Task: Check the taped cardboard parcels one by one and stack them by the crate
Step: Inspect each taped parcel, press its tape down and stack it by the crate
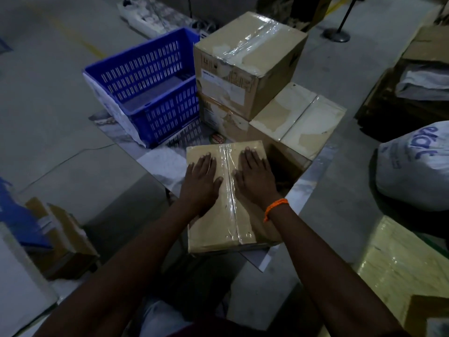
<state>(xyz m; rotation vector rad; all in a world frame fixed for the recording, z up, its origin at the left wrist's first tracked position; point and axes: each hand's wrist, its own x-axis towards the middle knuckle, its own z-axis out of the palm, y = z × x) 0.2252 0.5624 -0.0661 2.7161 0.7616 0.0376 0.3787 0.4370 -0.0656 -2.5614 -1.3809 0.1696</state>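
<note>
Pressing flat on top of a cardboard parcel (215,233): left hand (200,181) and right hand (255,177), both lying palm down with fingers straight and slightly spread. They are curling round nothing and sitting apart on either side of the tape seam (230,164). An orange thread band (275,208) is circling the right wrist.

Parcel: squarish, flat-topped, matte brown cardboard, with clear glossy tape running lengthwise down its middle and wrinkling in places. It is lying directly under both hands, its far edge showing just past the fingertips. It is resting on a glossy reflective sheet (158,166) that is covering part of the grey concrete floor (48,105).

Beyond the far edge: a blue plastic crate (150,86) with slotted walls is standing to the far left. Just beside it on the right, a large taped box (247,64) is sitting on a second box (218,119). A lower taped box (298,117) is touching that stack and standing near the parcel's far right corner.

Open floor is showing left of the parcel. A white printed sack (413,171) is lying well apart on the right, a film-wrapped pale box (393,261) at near right, and a small carton (63,235) at near left.
</note>
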